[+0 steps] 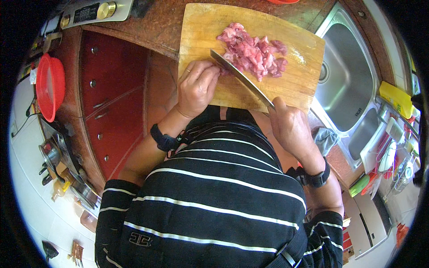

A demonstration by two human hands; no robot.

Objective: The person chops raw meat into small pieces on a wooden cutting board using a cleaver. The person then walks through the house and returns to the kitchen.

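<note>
A wooden cutting board (201,33) lies before me with a heap of cut raw meat (258,55) on it. My right hand (290,125) grips the handle of a knife (241,77), whose long blade slants up and left across the board. The blade's edge stands between the heap and my left hand (198,85). My left fingers are curled at the board's left side, their tips on a small piece of raw meat (224,71) beside the blade. That piece is mostly hidden by the fingers and the blade.
A stainless steel sink (348,73) adjoins the board on the right, with a grey cloth (325,140) at its near edge. A dish rack (388,147) with utensils stands beyond it. On the left are red drawers (114,90), a red plastic basin (50,87) and a stove control panel (90,12).
</note>
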